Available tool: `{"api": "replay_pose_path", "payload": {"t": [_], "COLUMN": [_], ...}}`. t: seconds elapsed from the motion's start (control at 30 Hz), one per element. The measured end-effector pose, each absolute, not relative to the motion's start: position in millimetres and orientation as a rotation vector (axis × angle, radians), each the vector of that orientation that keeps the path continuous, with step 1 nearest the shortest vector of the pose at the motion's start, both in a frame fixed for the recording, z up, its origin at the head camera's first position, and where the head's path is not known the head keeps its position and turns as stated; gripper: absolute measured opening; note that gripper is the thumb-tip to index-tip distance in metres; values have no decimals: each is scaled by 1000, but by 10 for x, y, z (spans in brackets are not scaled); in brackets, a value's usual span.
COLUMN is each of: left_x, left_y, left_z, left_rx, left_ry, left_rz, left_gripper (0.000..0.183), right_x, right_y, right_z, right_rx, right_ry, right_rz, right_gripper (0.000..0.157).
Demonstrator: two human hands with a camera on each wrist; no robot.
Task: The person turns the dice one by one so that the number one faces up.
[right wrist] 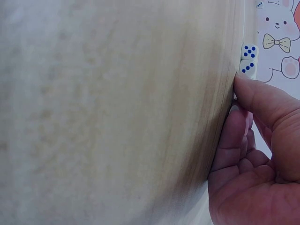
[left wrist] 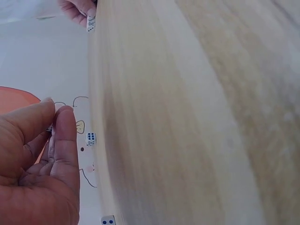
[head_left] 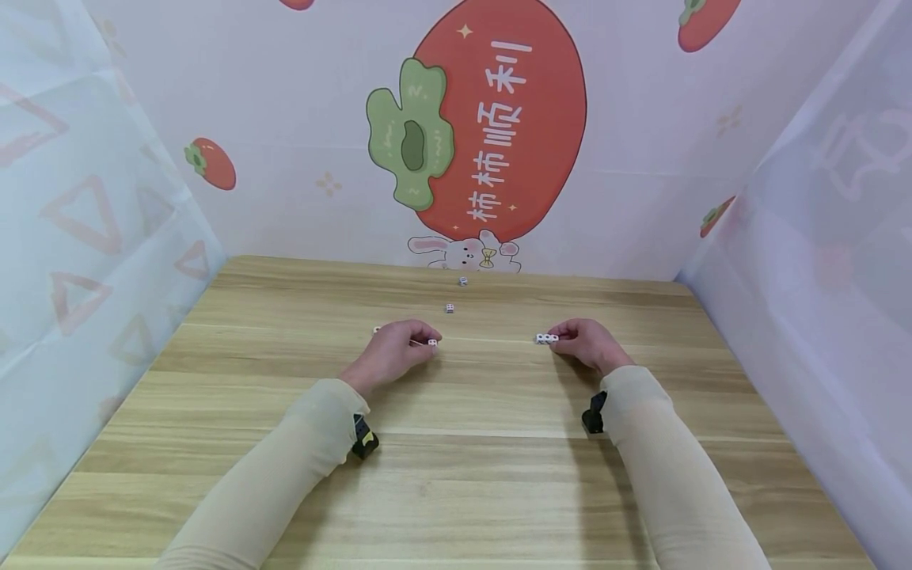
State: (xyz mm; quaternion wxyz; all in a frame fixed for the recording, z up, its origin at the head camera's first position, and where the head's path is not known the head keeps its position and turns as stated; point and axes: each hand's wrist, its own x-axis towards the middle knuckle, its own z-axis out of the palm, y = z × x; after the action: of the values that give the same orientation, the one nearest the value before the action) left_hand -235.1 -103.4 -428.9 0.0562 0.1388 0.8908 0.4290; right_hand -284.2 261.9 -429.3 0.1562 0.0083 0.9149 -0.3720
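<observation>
My left hand pinches a small white die between thumb and fingers, over the middle of the table. In the left wrist view the fingers mostly hide that die. To the right, my right hand holds the near end of a short row of white dice on the table, thumb and fingertips closed around the end die. Blue pips show on the dice beyond the thumb in the right wrist view. Another die peeks out just behind my left hand.
Two loose dice lie farther back, one die beyond my left hand and another die near the back wall. A printed cloth rises behind the wooden table, with cloth walls on both sides.
</observation>
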Motion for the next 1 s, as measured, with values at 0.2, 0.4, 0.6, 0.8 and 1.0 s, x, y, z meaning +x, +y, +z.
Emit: {"api": "replay_pose_path", "payload": {"t": [0.2,0.4,0.6,0.8,1.0], "left_x": [-2347,-2354,-2354,-2342,-2346], "left_y": [-1029,-1019,-1019,-1013,-1002], "left_z": [-4304,-4311,-4321,-4320,-4331], "left_rx": [436,414,386,380,376], "left_ry": [2722,2731,2685,2673,2680], "left_rz": [1319,1320,1368,1383,1371], "left_gripper": [21,18,25,26,25], "right_x": [-2848,-2852,-2857,-2860,-2863], "right_y": [2617,2624,2635,2641,2638], "right_z": [-4296,-4305,-4317,-4326,-4327], "right_rx": [27,22,6,-10,-3], "right_ry": [2621,2621,2629,2638,2631], "right_rz": [-1065,-1064,-1065,-1060,-1064], "right_gripper": [27,27,27,27,27]}}
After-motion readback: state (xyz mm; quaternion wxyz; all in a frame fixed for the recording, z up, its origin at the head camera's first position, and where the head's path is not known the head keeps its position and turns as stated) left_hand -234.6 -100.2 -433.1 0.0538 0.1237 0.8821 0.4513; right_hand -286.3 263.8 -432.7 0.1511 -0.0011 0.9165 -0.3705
